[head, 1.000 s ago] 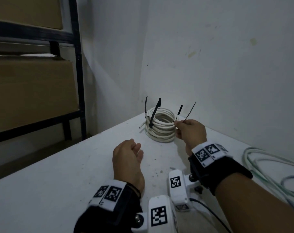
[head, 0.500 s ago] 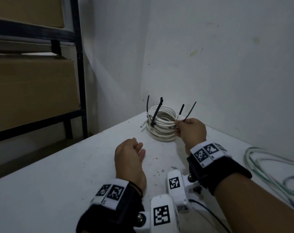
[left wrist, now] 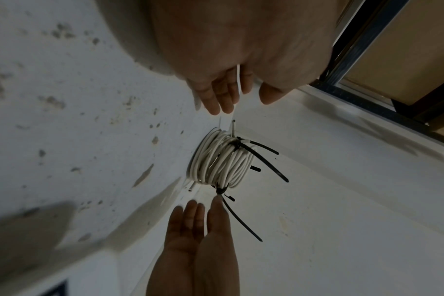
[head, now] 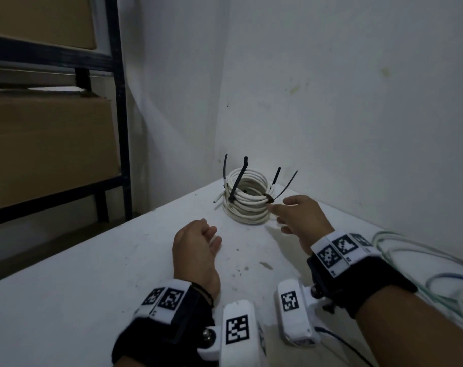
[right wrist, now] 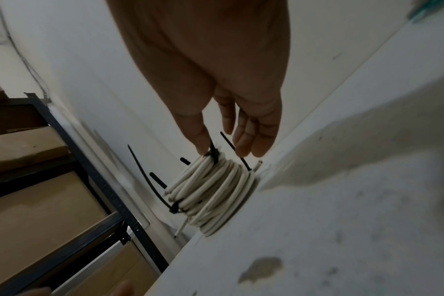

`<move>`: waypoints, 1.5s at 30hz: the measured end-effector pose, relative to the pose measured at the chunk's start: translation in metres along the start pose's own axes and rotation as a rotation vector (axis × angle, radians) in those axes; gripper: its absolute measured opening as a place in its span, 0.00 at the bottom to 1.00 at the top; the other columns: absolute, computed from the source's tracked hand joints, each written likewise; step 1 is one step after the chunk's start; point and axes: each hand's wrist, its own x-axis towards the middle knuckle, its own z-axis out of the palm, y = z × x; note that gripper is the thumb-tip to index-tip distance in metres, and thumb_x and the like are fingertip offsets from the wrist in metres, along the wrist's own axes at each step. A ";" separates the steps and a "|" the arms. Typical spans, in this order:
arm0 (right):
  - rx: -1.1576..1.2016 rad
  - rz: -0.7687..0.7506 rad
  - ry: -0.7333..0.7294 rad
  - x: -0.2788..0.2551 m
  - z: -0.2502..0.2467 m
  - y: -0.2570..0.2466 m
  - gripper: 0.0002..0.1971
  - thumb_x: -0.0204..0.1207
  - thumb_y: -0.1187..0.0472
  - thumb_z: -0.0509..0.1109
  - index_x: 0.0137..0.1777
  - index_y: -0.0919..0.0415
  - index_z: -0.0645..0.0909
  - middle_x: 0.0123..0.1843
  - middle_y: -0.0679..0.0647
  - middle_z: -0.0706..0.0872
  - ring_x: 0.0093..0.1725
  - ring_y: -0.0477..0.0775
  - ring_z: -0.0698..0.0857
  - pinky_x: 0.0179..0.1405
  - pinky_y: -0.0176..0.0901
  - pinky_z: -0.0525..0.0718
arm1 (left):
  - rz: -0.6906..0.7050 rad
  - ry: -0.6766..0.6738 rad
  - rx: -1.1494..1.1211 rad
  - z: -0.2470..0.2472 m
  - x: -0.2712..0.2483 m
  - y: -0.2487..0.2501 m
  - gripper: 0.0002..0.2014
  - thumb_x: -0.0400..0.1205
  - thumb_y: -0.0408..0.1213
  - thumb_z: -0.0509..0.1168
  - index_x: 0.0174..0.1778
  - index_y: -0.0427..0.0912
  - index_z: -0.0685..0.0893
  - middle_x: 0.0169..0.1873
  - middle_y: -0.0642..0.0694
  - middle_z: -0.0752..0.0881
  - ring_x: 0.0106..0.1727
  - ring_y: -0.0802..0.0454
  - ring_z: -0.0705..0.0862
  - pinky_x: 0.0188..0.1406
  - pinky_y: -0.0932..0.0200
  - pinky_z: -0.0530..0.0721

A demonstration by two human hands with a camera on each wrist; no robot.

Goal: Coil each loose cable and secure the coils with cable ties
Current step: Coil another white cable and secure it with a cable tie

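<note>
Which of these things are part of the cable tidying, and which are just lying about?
Job:
white coil
black ties
loose cables
right hand, open beside the coil
left hand, idle

Lying about:
shelf
boxes

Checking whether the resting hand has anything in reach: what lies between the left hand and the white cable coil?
Nothing: in the head view only bare, speckled tabletop separates the left hand from the white cable coil. The left wrist view agrees.
</note>
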 end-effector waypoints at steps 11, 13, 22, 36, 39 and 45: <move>-0.550 -0.024 -0.213 -0.142 -0.145 0.018 0.19 0.80 0.55 0.64 0.52 0.75 0.82 0.49 0.67 0.88 0.41 0.56 0.85 0.37 0.38 0.75 | 0.119 -0.222 0.130 0.000 -0.037 0.001 0.10 0.87 0.32 0.54 0.44 0.43 0.77 0.40 0.45 0.82 0.38 0.53 0.82 0.30 0.64 0.86; -0.637 0.025 -0.242 -0.172 -0.184 0.033 0.19 0.80 0.53 0.64 0.49 0.73 0.82 0.44 0.67 0.86 0.38 0.49 0.80 0.34 0.36 0.72 | 0.220 -0.353 0.188 0.003 -0.062 -0.001 0.13 0.87 0.26 0.50 0.45 0.42 0.77 0.37 0.44 0.85 0.38 0.52 0.84 0.30 0.66 0.86; -0.738 0.243 0.005 -0.256 -0.358 0.099 0.20 0.79 0.55 0.67 0.38 0.75 0.82 0.34 0.66 0.80 0.30 0.56 0.79 0.23 0.31 0.67 | 0.195 -0.773 0.671 0.059 -0.204 -0.088 0.08 0.83 0.26 0.59 0.45 0.38 0.84 0.43 0.38 0.86 0.47 0.43 0.83 0.52 0.50 0.79; -1.067 0.390 -0.113 -0.268 -0.422 0.152 0.17 0.77 0.57 0.69 0.61 0.67 0.84 0.61 0.63 0.85 0.58 0.58 0.85 0.53 0.45 0.83 | 0.382 -1.260 1.690 0.124 -0.282 -0.209 0.16 0.82 0.44 0.66 0.64 0.43 0.85 0.63 0.47 0.85 0.63 0.51 0.81 0.58 0.62 0.75; -1.168 0.396 -0.213 -0.264 -0.424 0.157 0.11 0.76 0.58 0.68 0.50 0.66 0.85 0.51 0.57 0.87 0.50 0.53 0.86 0.49 0.42 0.83 | 0.371 -1.225 1.698 0.125 -0.278 -0.212 0.17 0.82 0.44 0.66 0.65 0.43 0.84 0.63 0.46 0.84 0.64 0.50 0.81 0.58 0.62 0.75; -0.927 0.066 0.219 -0.272 -0.475 0.108 0.12 0.82 0.61 0.61 0.35 0.53 0.72 0.36 0.47 0.79 0.43 0.55 0.80 0.40 0.39 0.68 | 0.258 -1.141 1.559 0.120 -0.264 -0.218 0.20 0.80 0.44 0.68 0.68 0.45 0.78 0.62 0.46 0.82 0.57 0.49 0.83 0.53 0.56 0.81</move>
